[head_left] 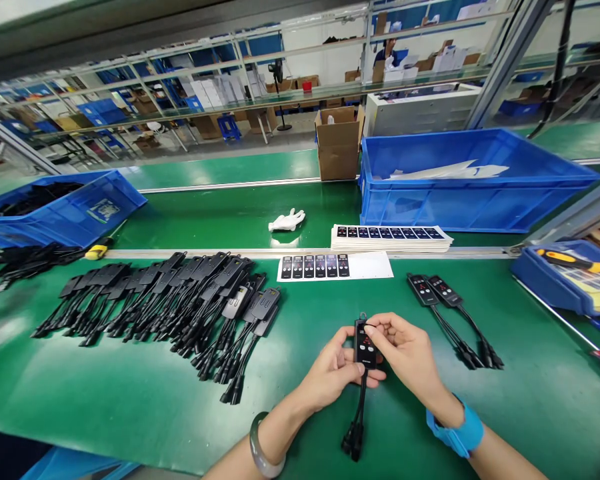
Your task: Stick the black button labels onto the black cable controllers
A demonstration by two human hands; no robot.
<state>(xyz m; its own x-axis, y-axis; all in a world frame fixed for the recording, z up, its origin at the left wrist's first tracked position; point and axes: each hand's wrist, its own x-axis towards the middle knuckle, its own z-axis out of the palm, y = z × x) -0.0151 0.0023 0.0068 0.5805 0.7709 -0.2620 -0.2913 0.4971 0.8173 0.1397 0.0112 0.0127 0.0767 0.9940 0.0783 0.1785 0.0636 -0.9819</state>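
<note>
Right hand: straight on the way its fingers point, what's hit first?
The black controller held in the left hand. The right hand seems to be at its upper face, though one view leaves depth unclear.

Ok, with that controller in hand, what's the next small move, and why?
Probably a gentle press with the right hand along the upper end of the black controller: that hand is at this spot, the left hand holds the body, and whether its label lies flat there can't be seen.
</note>
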